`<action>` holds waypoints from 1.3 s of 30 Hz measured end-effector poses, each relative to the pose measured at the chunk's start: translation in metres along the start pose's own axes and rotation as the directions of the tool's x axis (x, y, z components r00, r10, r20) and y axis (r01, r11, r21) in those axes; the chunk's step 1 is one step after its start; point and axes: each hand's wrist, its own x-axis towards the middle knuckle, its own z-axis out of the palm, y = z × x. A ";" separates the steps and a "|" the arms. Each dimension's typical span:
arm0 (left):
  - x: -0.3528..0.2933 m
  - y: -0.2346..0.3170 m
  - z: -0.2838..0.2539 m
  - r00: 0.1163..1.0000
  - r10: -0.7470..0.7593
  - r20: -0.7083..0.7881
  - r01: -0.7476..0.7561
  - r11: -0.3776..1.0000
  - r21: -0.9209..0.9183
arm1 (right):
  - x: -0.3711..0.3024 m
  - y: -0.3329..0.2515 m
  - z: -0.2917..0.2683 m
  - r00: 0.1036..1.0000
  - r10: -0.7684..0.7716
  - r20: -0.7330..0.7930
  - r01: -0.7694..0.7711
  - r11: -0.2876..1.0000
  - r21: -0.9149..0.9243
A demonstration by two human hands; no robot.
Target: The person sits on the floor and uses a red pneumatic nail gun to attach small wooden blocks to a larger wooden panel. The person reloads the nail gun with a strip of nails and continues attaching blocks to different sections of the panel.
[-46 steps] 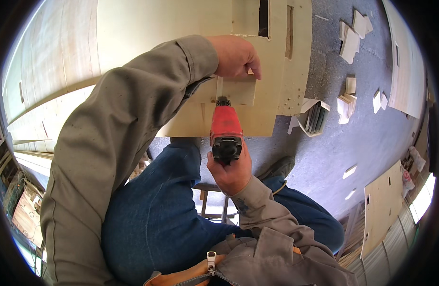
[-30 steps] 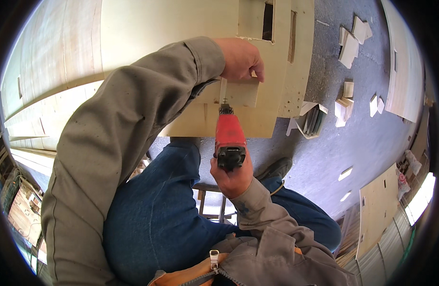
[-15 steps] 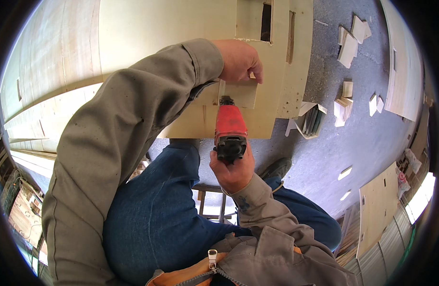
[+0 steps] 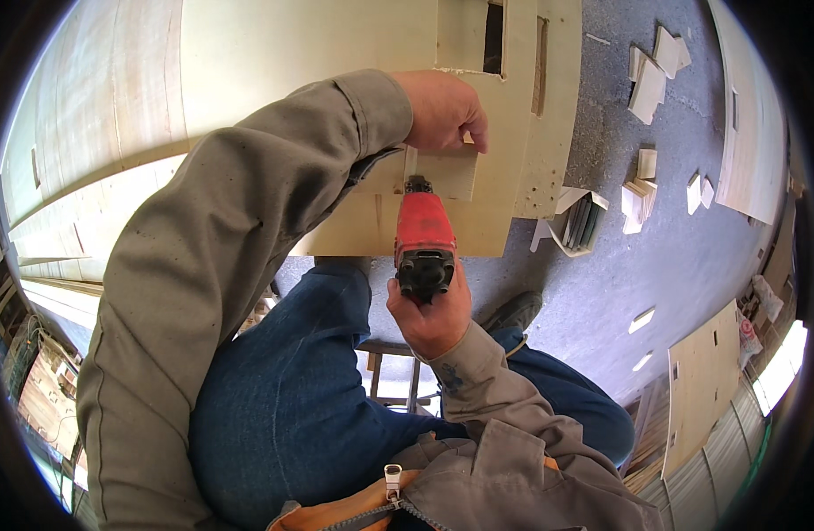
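Observation:
My right hand [image 4: 435, 319] is wrapped round the handle of a red and black nail gun [image 4: 426, 221], held pointing away from me. The gun's nose rests at the near left part of a small wooden piece [image 4: 449, 173] on the pale plywood panel [image 4: 363, 230]. Across from it, my left hand [image 4: 444, 111] reaches over with curled fingers, gripping the far edge of that piece; some of its fingertips are hidden beneath the hand.
The panel has a rectangular cutout [image 4: 494, 40] at its far side. To the right, an open box with dark strips [image 4: 584, 221] stands by the panel's edge. Wood offcuts [image 4: 648, 88] lie on the grey floor, and plywood sheets [image 4: 703, 380] lean farther right.
The nail gun and my right hand have shifted very slightly left. My left hand stays in place on the wooden piece.

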 end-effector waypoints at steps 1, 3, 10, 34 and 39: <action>0.000 0.000 0.000 1.000 0.002 -0.004 -0.002 1.000 0.001 | 0.001 -0.001 0.000 1.000 -0.002 -0.003 0.002 1.000 0.001; -0.001 0.000 0.000 1.000 0.007 -0.012 -0.007 1.000 0.004 | 0.002 -0.002 0.000 1.000 -0.006 -0.011 0.007 1.000 0.003; -0.001 0.002 -0.001 1.000 -0.003 -0.002 0.003 1.000 -0.002 | 0.001 0.001 0.000 1.000 0.001 0.001 -0.001 0.999 -0.032; -0.005 0.008 -0.006 1.000 -0.025 0.015 0.025 1.000 -0.011 | -0.001 -0.014 -0.004 0.999 -0.020 -0.028 0.020 1.000 0.001; -0.004 0.007 -0.006 1.000 -0.018 0.010 0.018 1.000 0.002 | -0.004 -0.004 -0.004 0.987 0.153 0.044 -0.157 0.982 0.102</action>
